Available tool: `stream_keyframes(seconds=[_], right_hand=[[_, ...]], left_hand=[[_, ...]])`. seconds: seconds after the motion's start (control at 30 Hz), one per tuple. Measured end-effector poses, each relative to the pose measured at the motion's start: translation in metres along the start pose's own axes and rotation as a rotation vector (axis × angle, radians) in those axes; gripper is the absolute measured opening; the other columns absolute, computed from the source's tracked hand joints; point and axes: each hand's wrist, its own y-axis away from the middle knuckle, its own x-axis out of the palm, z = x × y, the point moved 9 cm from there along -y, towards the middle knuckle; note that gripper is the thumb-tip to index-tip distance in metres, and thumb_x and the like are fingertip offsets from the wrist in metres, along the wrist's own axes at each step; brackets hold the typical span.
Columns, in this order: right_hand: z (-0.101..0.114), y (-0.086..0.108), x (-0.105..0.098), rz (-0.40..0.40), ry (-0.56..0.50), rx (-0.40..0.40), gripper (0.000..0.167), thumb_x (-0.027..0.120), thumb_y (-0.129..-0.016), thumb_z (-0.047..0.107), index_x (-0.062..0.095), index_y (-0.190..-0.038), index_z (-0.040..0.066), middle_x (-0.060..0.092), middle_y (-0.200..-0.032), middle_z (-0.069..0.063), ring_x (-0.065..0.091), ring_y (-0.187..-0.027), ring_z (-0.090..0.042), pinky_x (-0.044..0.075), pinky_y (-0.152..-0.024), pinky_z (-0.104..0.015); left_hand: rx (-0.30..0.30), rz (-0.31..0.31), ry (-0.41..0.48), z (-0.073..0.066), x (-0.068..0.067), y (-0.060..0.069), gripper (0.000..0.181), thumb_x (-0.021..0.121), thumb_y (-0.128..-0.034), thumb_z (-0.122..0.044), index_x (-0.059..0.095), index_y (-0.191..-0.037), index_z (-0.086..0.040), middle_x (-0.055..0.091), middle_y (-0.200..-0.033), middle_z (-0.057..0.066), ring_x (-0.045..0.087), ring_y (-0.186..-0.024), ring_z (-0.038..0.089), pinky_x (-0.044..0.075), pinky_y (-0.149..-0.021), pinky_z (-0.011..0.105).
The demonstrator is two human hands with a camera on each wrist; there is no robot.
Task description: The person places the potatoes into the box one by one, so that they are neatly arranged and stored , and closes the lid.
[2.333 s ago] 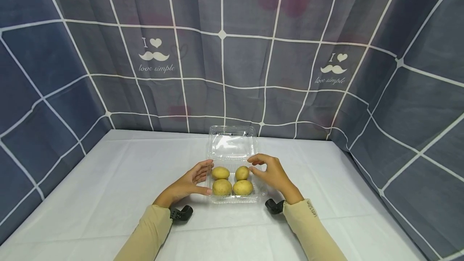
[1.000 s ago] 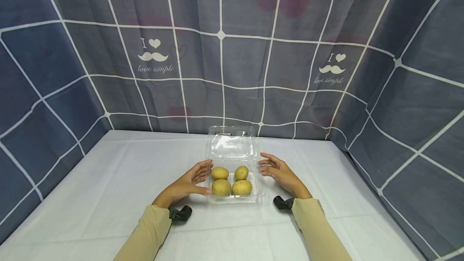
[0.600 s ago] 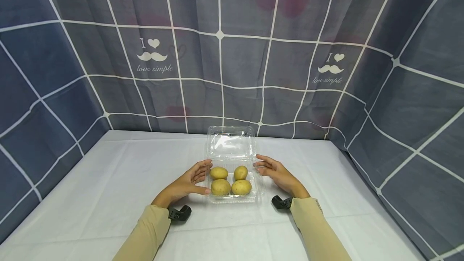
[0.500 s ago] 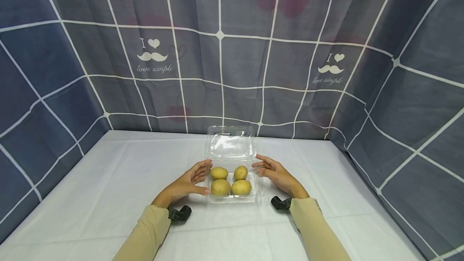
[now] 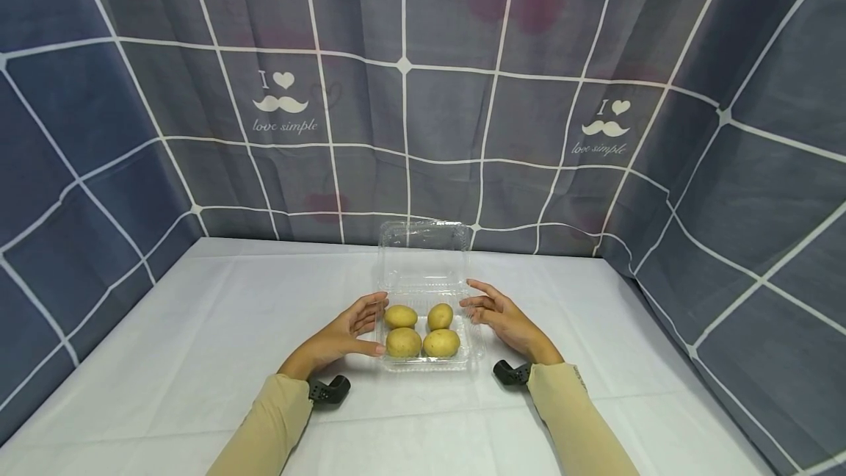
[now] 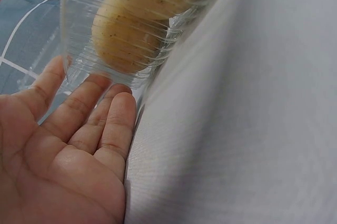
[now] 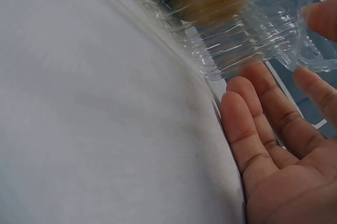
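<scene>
A clear plastic clamshell container [image 5: 426, 364] stands on the table, its lid [image 5: 423, 261] raised at the back. Inside sit several yellow potatoes [image 5: 403, 342] in two rows. My left hand [image 5: 338, 333] lies along the container's left side, thumb near the front corner. In the left wrist view its fingers [image 6: 118, 124] extend nearly straight against the ribbed wall. On the other side, my right hand [image 5: 512, 323] has its fingertips at the right wall towards the back. The right wrist view shows those fingers [image 7: 239, 124] extended at the wall, with the thumb by the rim.
White cloth [image 5: 264, 300] covers the table. A dark checked curtain [image 5: 449, 116] rises behind it and on both sides, close behind the lid. Black wrist cameras [image 5: 330, 389] are worn on both wrists.
My right hand has moved off the back right potato, out to the right, then in to the container's right side. The lid has tipped up somewhat more upright. My left hand stays put.
</scene>
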Motion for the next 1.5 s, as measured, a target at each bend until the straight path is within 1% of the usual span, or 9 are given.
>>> stream_keyframes(seconds=[0.1, 0.33, 0.53, 0.63, 0.9, 1.0, 1.17, 1.4, 1.5], right_hand=[[-0.0002, 0.0, -0.0005, -0.005, 0.003, -0.001, 0.078, 0.057, -0.101, 0.0, 0.018, -0.168, -0.007, 0.054, -0.146, -0.034, 0.059, -0.116, -0.018, 0.052, -0.097, -0.023], [-0.0002, 0.0004, -0.0014, -0.018, -0.015, -0.009, 0.078, 0.057, -0.1, -0.002, 0.018, -0.167, -0.007, 0.056, -0.144, -0.033, 0.061, -0.117, -0.019, 0.052, -0.097, -0.023], [-0.0012, 0.0001, -0.0021, -0.019, -0.027, -0.016, 0.075, 0.056, -0.101, -0.004, 0.019, -0.166, -0.007, 0.054, -0.145, -0.032, 0.061, -0.115, -0.019, 0.054, -0.095, -0.024], [-0.0005, 0.0006, -0.0024, -0.018, -0.041, -0.022, 0.072, 0.056, -0.102, -0.004, 0.021, -0.165, -0.007, 0.052, -0.146, -0.034, 0.062, -0.116, -0.019, 0.055, -0.096, -0.024], [0.002, 0.0018, -0.002, -0.018, -0.062, -0.051, 0.066, 0.056, -0.103, -0.006, 0.029, -0.162, -0.005, 0.048, -0.148, -0.037, 0.061, -0.121, -0.021, 0.055, -0.097, -0.024], [0.0021, 0.0024, -0.0018, -0.028, -0.072, -0.04, 0.064, 0.057, -0.102, -0.007, 0.034, -0.161, 0.002, 0.045, -0.151, -0.04, 0.061, -0.121, -0.022, 0.056, -0.096, -0.024], [0.0029, 0.0037, -0.0019, -0.036, -0.089, -0.032, 0.064, 0.059, -0.1, -0.008, 0.045, -0.156, 0.02, 0.041, -0.154, -0.041, 0.06, -0.124, -0.025, 0.056, -0.097, -0.025], [0.0075, 0.0053, 0.0003, -0.021, -0.101, -0.057, 0.066, 0.06, -0.1, -0.009, 0.042, -0.158, 0.017, 0.036, -0.158, -0.041, 0.057, -0.126, -0.024, 0.056, -0.099, -0.025], [0.007, 0.0055, -0.0004, -0.031, -0.103, -0.057, 0.065, 0.06, -0.1, -0.009, 0.044, -0.156, 0.02, 0.034, -0.16, -0.039, 0.057, -0.126, -0.023, 0.056, -0.099, -0.025]], left_hand=[[0.0, 0.001, -0.001, 0.0001, 0.0002, -0.0003, 0.109, 0.091, -0.0876, -0.01, 0.018, -0.168, 0.006, 0.023, -0.173, 0.032, 0.022, -0.16, 0.05, 0.025, -0.131, 0.057], [-0.012, 0.001, -0.016, 0.0031, -0.0002, -0.0019, 0.108, 0.09, -0.0884, -0.01, 0.019, -0.169, 0.005, 0.023, -0.174, 0.031, 0.023, -0.16, 0.05, 0.034, -0.129, 0.041], [-0.015, -0.005, -0.007, 0.0024, -0.0008, -0.0015, 0.109, 0.09, -0.0879, -0.009, 0.019, -0.169, 0.005, 0.023, -0.174, 0.031, 0.022, -0.161, 0.049, 0.026, -0.131, 0.056], [-0.008, -0.005, -0.009, 0.0016, -0.0005, -0.0012, 0.108, 0.09, -0.0881, -0.01, 0.019, -0.168, 0.006, 0.023, -0.173, 0.031, 0.023, -0.16, 0.05, 0.024, -0.131, 0.06], [0.008, 0.002, -0.006, 0.0011, 0.0007, -0.0024, 0.109, 0.089, -0.0888, -0.007, 0.016, -0.168, 0.006, 0.02, -0.173, 0.034, 0.021, -0.16, 0.052, 0.026, -0.131, 0.059], [0.001, -0.011, 0.013, 0.0011, -0.0002, -0.0024, 0.11, 0.09, -0.0877, -0.006, 0.015, -0.168, 0.004, 0.02, -0.174, 0.033, 0.021, -0.16, 0.051, 0.027, -0.131, 0.056], [-0.003, -0.036, 0.043, -0.0005, -0.0022, -0.0013, 0.119, 0.092, -0.0852, -0.004, 0.007, -0.168, -0.003, 0.021, -0.175, 0.031, 0.021, -0.161, 0.05, 0.024, -0.131, 0.057], [0.021, -0.067, 0.015, -0.0043, -0.0049, 0.0017, 0.139, 0.096, -0.0825, -0.006, -0.009, -0.173, -0.02, 0.026, -0.172, 0.032, 0.027, -0.159, 0.052, 0.024, -0.13, 0.063], [0.031, -0.069, 0.013, -0.0068, -0.0051, 0.0018, 0.141, 0.096, -0.0813, -0.005, -0.009, -0.174, -0.023, 0.027, -0.171, 0.034, 0.028, -0.158, 0.053, 0.025, -0.13, 0.064]])
